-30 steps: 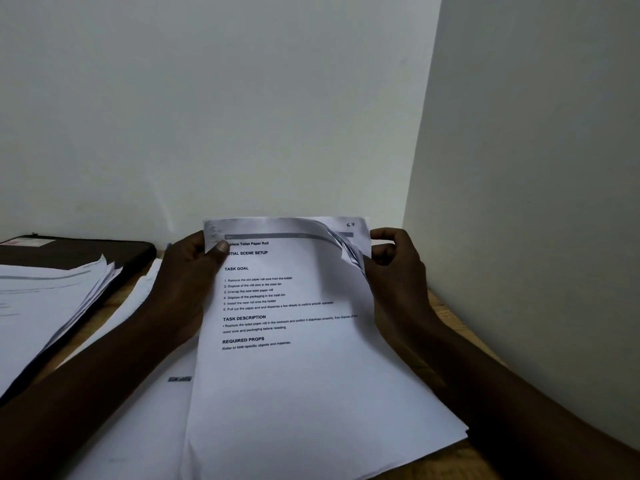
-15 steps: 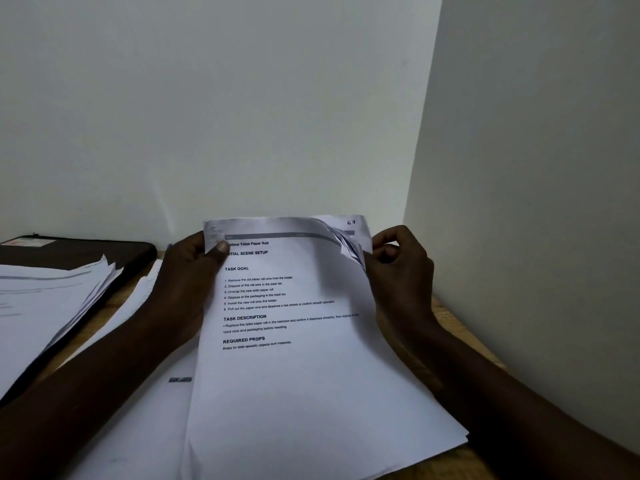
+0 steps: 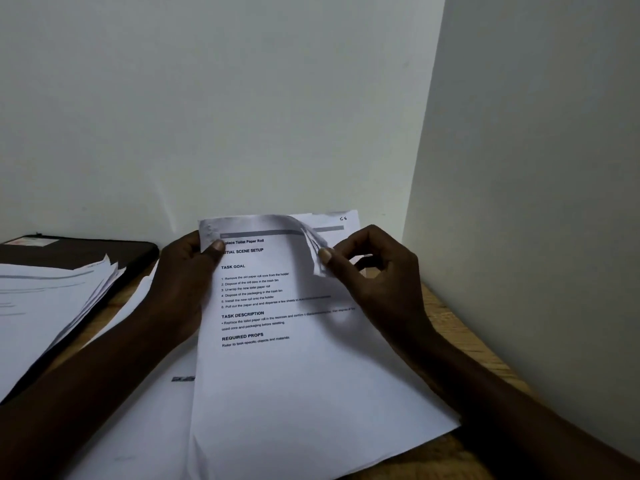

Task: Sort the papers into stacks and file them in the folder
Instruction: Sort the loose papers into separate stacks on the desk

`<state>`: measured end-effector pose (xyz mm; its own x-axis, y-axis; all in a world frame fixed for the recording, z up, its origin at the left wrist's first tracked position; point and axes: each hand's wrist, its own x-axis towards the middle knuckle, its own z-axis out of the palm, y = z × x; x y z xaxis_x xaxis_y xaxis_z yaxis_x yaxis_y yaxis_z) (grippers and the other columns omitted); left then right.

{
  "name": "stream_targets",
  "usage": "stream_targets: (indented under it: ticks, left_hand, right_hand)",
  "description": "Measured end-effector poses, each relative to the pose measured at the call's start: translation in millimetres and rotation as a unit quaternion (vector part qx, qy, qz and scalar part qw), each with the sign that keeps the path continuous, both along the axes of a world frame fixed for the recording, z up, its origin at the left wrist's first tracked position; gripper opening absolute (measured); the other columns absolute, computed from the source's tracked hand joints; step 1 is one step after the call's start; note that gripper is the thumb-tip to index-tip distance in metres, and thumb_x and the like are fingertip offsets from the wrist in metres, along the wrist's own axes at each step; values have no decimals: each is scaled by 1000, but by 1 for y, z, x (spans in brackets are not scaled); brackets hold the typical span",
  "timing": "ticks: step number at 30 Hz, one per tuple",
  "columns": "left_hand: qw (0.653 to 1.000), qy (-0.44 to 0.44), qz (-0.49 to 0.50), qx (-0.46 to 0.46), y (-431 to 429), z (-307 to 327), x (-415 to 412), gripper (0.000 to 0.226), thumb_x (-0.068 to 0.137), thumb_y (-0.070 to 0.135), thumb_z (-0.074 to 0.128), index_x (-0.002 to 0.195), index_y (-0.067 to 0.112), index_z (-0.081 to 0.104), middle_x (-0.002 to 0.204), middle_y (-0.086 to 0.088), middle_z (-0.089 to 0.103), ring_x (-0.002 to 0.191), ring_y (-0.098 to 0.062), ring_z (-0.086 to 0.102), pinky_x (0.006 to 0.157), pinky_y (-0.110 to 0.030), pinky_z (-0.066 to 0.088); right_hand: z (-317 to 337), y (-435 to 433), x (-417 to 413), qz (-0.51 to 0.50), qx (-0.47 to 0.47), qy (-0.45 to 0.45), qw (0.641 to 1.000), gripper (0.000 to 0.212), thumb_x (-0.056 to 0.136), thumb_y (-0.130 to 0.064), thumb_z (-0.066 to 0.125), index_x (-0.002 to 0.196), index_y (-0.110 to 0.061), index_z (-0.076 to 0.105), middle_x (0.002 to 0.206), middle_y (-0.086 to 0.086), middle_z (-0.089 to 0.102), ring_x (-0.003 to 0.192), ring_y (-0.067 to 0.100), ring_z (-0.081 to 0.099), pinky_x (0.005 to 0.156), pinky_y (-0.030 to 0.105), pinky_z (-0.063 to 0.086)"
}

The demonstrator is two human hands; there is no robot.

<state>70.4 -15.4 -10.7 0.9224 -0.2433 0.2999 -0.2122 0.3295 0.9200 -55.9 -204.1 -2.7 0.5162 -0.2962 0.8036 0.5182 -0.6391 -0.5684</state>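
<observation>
Papers [image 3: 294, 375] with printed text are gripped at the top left corner by the left hand [image 3: 183, 282], the thumb pressed on the front sheet. Curled top right corners are pinched by the right hand [image 3: 377, 278], its fingers [image 3: 360, 239] bent. Left of the left-hand fingers, another stack [image 3: 45, 306] is laid across a dark folder [image 3: 79, 252] on the wooden surface [image 3: 450, 327].

Right: side wall [image 3: 536, 202] close by; only a narrow bare strip of table [image 3: 450, 323] lies between it and the papers [image 3: 294, 382].
Back: back wall [image 3: 207, 116] just behind the papers' top edge.
Left: folder [image 3: 86, 252] under a fanned stack [image 3: 45, 299]; loose sheets [image 3: 138, 434] cover the gap.
Above: open.
</observation>
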Motion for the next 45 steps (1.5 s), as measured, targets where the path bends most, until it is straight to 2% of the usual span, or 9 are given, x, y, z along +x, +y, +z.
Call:
stream_targets:
  ticks: [6,9,14,17,25,28,31,36,45]
  left_hand:
    - [1000,-5,-16,-5,2,2,-2,19,102,7,46,111,9,63,109,-17,68,91,-28,67,85,-42,56]
    - [999,-3,-37,-10,3,3,-2,21,102,9,46,114,8,63,109,-16,70,94,-30,67,82,-41,58]
    - [997,5,-82,-3,-1,5,-5,21,100,8,46,109,10,65,91,-4,77,77,-17,74,62,-29,61]
    - [995,28,-91,-12,-1,7,-8,22,99,9,48,113,8,65,98,-8,76,77,-19,75,62,-32,61]
    - [960,43,-271,55,-1,32,-34,42,94,21,51,132,4,56,127,-18,66,112,-35,66,89,-49,56]
    - [973,-17,-229,0,-5,53,-41,46,91,16,59,134,1,53,128,-21,64,109,-35,68,84,-46,59]
    - [979,-110,-170,-37,-7,81,-56,38,95,14,57,131,2,55,119,-13,70,106,-30,69,83,-42,59]
    - [964,-223,-141,25,-19,118,-96,28,90,11,64,119,10,63,107,1,75,99,-16,72,78,-26,58]
    - [976,-192,-97,19,-37,121,-124,27,87,5,70,113,10,66,107,-6,74,92,-18,74,75,-28,59]
  right_hand:
    - [4,-3,-1,-18,74,-18,997,55,73,-55,71,117,-28,50,113,-14,63,103,3,61,75,16,49]
    - [3,-14,5,-77,101,40,991,65,78,-44,77,131,-27,42,126,-14,54,107,-2,56,78,9,47]
    - [7,-37,6,5,209,202,957,33,91,-48,60,101,-17,66,99,0,73,88,16,69,86,37,53]
    - [10,-32,0,106,214,256,937,35,97,-41,53,113,-13,67,109,8,73,102,24,69,96,40,51]
    - [46,-34,-23,110,261,136,949,28,98,-22,55,119,-5,62,100,4,73,88,10,71,86,24,55]
    - [66,-36,-40,152,241,144,948,37,91,-21,65,126,-11,59,118,9,69,107,26,68,96,42,53]
    - [79,-33,-61,157,215,160,951,27,92,-16,62,119,-13,60,115,9,70,102,24,69,89,37,56]
    - [107,-30,-84,33,160,39,986,19,93,-16,61,111,-10,63,103,6,71,94,21,69,85,39,56]
    - [108,-23,-114,43,122,25,991,21,92,-12,62,111,-20,60,107,1,68,97,16,68,85,35,58]
